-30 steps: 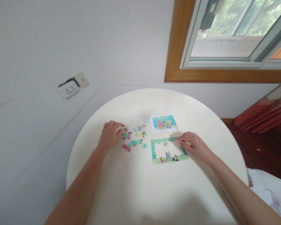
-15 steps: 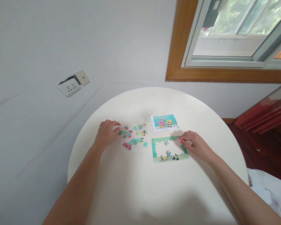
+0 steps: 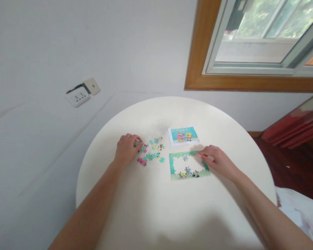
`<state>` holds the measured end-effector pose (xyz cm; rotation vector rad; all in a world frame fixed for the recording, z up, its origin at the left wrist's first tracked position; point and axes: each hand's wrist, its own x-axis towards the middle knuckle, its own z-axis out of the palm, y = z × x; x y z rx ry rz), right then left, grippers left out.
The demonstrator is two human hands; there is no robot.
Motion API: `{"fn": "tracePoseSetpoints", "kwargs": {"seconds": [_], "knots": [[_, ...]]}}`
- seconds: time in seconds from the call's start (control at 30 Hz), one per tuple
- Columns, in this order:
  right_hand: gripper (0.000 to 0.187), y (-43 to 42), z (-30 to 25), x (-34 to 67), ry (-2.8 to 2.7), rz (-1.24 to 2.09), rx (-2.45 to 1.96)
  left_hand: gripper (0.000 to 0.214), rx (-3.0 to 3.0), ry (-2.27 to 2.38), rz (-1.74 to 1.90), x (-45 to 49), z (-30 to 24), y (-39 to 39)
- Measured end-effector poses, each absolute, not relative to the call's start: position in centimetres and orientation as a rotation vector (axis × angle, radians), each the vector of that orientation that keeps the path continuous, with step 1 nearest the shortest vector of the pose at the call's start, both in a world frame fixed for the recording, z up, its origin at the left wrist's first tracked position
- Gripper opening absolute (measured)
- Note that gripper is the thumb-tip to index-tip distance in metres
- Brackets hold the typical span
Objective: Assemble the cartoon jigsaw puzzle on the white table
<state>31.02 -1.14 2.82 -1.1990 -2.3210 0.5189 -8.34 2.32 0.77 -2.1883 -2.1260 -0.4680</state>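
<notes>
A partly assembled jigsaw puzzle (image 3: 172, 171), a frame of joined pieces around a bare middle, lies on the round white table (image 3: 146, 211). My right hand (image 3: 216, 160) rests at its upper right corner, fingertips touching it and thumb apart; that corner is hidden. To the left, loose puzzle pieces (image 3: 150, 156) in green, pink and yellow are spread out. Over their left edge is my left hand (image 3: 127, 149), thumb and forefinger curled around a green puzzle piece (image 3: 137, 142). Part of that piece is covered by the fingers.
Behind the puzzle lies a picture card (image 3: 184, 135) with cartoon figures on a turquoise ground. A wall with a socket (image 3: 78, 96) borders the table on the left. A wood-framed window (image 3: 250, 82) is at the back right, and white cloth (image 3: 299, 211) lies beside the table.
My left hand has moved right, onto the left edge of the loose pieces, and its fingers have come around a green piece. My right hand has stayed in place on the puzzle.
</notes>
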Motion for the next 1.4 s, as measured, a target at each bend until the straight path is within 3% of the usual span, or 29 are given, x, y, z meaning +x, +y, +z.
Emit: {"fn": "tracePoseSetpoints", "kwargs": {"seconds": [0.5, 0.9, 1.0, 1.2, 1.3, 1.4], "knots": [[0.025, -1.2, 3.0, 31.0, -2.313, 0.526, -1.206, 0.04, -2.33, -1.87, -0.363, -8.2, 2.4, 2.0], [0.025, -1.2, 3.2, 31.0, -2.288, 0.523, -1.195, 0.038, -2.245, -1.747, -0.366, -7.7, 3.0, 2.0], [0.025, -1.6, 3.6, 30.4, -2.222, 0.627, -1.165, 0.035, -2.248, -1.641, -0.461, -5.2, 3.9, 0.8], [0.039, -3.5, 4.2, 27.5, -1.964, 1.051, -1.22, 0.015, -2.506, -0.824, -0.801, 3.2, 4.8, -3.3], [0.053, -4.2, 4.0, 26.4, -1.852, 1.18, -1.242, 0.011, -2.58, -0.754, -0.812, 5.0, 4.7, -4.6], [0.054, -4.4, 3.5, 25.8, -1.813, 1.252, -1.169, 0.01, -2.582, -0.75, -0.816, 5.3, 4.6, -5.1]]}}
